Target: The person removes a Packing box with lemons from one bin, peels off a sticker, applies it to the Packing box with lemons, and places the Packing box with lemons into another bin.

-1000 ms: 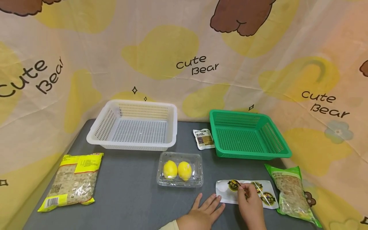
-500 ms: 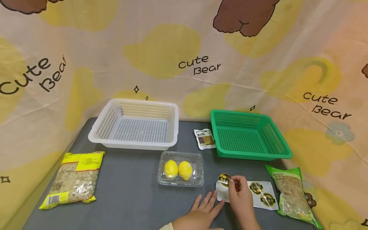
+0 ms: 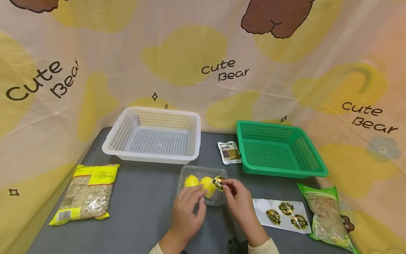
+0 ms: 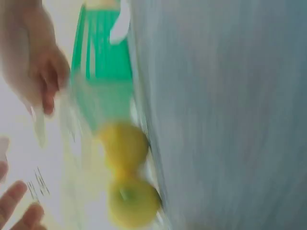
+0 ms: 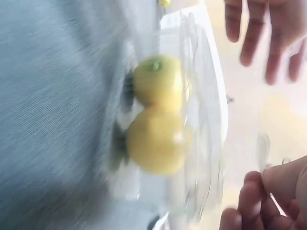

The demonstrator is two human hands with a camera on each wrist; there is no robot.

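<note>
A clear plastic box (image 3: 189, 170) holds two yellow lemons (image 3: 207, 186). My right hand (image 3: 240, 200) pinches a round black-and-gold sticker (image 3: 218, 183) between thumb and forefinger, over the box's right part. Over the front left of the box is my left hand (image 3: 187, 212), its fingers loosely spread and holding nothing; whether it touches the lid I cannot tell. To the right lies a white sticker sheet (image 3: 279, 220) with several stickers on it. Both wrist views are blurred; the lemons (image 4: 133, 201) show in the left one, and the right hand (image 5: 273, 199) in the right one.
A white basket (image 3: 152, 158) stands at the back left, a green basket (image 3: 282, 173) at the back right, with a small packet (image 3: 229, 153) beside it. A yellow bag (image 3: 87, 194) lies at the left, a green bag (image 3: 328, 215) at the right.
The right hand has peeled a sticker off the sheet and carried it left to above the box. The left hand has left the sheet's edge and moved left and up over the box.
</note>
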